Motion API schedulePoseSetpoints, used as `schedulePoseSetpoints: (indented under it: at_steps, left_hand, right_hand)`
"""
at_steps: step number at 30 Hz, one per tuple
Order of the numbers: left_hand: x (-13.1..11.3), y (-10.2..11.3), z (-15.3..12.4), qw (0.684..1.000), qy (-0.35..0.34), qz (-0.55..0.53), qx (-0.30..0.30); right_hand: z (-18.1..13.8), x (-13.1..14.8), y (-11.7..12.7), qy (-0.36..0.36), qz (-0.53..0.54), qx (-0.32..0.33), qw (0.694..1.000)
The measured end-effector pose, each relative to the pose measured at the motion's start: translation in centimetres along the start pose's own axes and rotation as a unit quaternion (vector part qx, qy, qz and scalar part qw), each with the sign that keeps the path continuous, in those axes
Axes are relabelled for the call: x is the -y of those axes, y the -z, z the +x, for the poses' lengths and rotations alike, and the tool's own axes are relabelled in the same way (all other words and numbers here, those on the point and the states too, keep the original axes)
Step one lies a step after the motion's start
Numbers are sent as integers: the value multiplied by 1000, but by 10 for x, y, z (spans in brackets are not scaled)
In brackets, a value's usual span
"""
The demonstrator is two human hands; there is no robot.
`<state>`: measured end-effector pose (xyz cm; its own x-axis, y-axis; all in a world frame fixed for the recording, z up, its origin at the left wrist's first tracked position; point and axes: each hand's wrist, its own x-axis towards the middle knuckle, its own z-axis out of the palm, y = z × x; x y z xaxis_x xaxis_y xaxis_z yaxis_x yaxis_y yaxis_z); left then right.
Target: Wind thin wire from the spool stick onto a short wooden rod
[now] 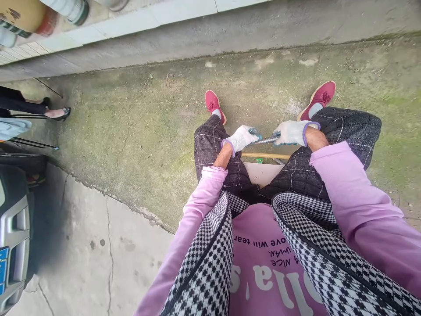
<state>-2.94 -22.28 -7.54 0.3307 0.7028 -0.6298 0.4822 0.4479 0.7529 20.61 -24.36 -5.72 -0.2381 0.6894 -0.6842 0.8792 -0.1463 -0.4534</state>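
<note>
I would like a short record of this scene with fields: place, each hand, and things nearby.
place: outdoors, mossy concrete ground
left hand: gloved, shut on one end of the metal rod
right hand: gloved, shut on the rod's other end
under the rod: wooden stick lying across
nearby: another person's black shoe at far left; car at lower left

Two gloved hands, left hand [240, 139] and right hand [291, 132]; one metal rod [266, 140]; two red shoes [214, 105] [320, 97]; one wooden stick [266, 156]; one car [13, 228]; one black heeled shoe [61, 114].
</note>
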Motion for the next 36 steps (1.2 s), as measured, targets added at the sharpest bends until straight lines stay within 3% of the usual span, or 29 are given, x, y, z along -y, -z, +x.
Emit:
schedulePoseSetpoints:
  at_steps: [6,11,14,17,20,28,31,36]
  left_hand:
    - [-28,5,-7,997,42,-51,-46]
    - [-38,2,-10,987,96,-122,-49]
    - [-38,1,-13,975,99,-192,-51]
    - [-38,3,-16,963,85,-252,-40]
    - [-38,8,-21,947,51,-318,7]
    - [-35,11,-22,935,26,-348,53]
    - [-35,10,-20,935,28,-351,43]
    - [-36,10,-16,936,49,-349,-17]
  right_hand:
    - [9,7,6,-35,-19,-86,995]
    - [6,17,3,-34,20,-134,990]
    - [-1,20,0,-16,180,-123,976]
    - [-10,20,-3,16,392,-80,916]
    - [-17,21,-5,46,463,-51,884]
    - [-16,13,-9,66,474,-48,877]
    - [-10,11,-11,71,458,-53,885]
    - [9,14,-15,24,258,-230,938]
